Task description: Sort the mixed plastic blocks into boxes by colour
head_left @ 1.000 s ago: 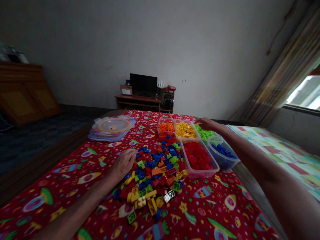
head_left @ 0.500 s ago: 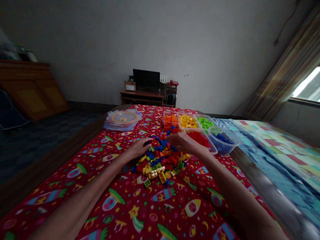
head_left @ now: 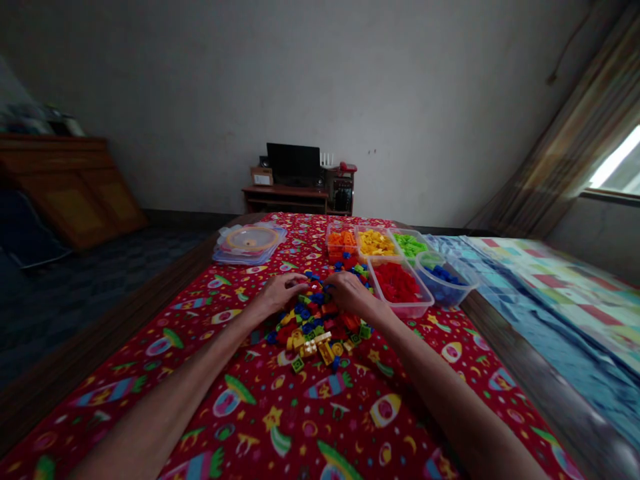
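A heap of mixed toy building bricks [head_left: 310, 327] in red, blue, yellow, green and orange lies on a red patterned tablecloth [head_left: 300, 420]. At the heap's left side, my left hand [head_left: 280, 295] curves over the bricks, thumb and fingers apart, with no brick clearly held. My right hand [head_left: 349, 292] is at the upper right of the heap, fingers bent down and drawn together among the bricks. Whatever lies between its fingertips is hidden. Just right of that hand stands a clear tub of red bricks [head_left: 399, 283].
Beyond are tubs of orange bricks [head_left: 343, 241], yellow bricks [head_left: 376, 243] and green bricks [head_left: 409, 245]. A round tub of blue bricks [head_left: 447, 275] sits near the right table edge. Stacked lids [head_left: 253, 240] lie at the back left. A bed [head_left: 550, 287] adjoins the right side.
My right hand has moved left and down from beside the red tub into the heap, uncovering that tub. My left hand has shifted slightly right, its thumb and fingers closer together.
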The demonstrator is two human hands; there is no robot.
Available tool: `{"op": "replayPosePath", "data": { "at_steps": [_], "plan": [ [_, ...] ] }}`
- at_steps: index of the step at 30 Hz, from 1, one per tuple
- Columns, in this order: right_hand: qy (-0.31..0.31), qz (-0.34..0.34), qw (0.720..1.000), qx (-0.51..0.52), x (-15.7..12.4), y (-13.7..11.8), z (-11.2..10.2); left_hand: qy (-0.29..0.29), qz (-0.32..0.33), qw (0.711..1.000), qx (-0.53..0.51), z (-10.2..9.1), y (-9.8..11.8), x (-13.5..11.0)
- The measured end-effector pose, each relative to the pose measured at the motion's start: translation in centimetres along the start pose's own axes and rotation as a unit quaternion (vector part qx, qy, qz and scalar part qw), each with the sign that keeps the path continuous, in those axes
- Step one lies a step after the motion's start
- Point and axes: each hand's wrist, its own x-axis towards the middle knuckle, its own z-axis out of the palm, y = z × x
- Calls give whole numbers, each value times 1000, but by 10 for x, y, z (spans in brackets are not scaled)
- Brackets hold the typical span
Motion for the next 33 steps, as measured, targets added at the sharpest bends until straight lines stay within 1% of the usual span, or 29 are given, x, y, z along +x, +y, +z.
{"op": "replayPosePath", "data": {
  "at_steps": [2,5,7,8,11,13,15,17,19,20,21,23,25,27,28,31,33],
  "plan": [
    [35,27,998,44,1,3,-5,14,2,1000,-11,0,1,1],
    [83,74,982,151,3,5,-14,26,40,999,4,-2,12,0],
    [99,95,968,209,5,5,-18,16,76,996,37,0,22,-4],
    [101,101,964,225,5,6,-19,3,90,994,57,2,26,-6],
    [100,112,963,225,5,6,-20,-35,110,986,117,13,31,-12],
    [105,119,966,206,4,5,-21,-39,120,982,143,20,30,-15],
    [105,137,965,196,3,4,-23,-35,120,982,140,23,31,-15],
    [94,162,961,205,3,4,-24,-25,83,991,98,22,35,-15],
    [76,176,955,225,4,4,-24,-9,11,1000,9,20,40,-13],
    [65,171,954,237,4,3,-23,-4,-26,998,-52,20,43,-13],
    [54,157,954,249,5,3,-22,-1,-55,992,-116,19,45,-12],
    [34,108,957,266,4,0,-18,-5,-88,970,-228,20,49,-13],
    [20,47,964,262,3,-6,-13,-16,-102,951,-291,23,53,-15],
    [22,1,972,234,0,-12,-8,-21,-111,945,-307,25,57,-18],
    [30,-9,976,214,-1,-16,-6,-19,-113,945,-306,26,59,-20],
    [62,5,986,155,-4,-24,-2,-6,-112,947,-299,28,64,-24],
    [77,16,989,126,-4,-26,-5,-10,-119,947,-299,28,67,-26]
  ]
}}
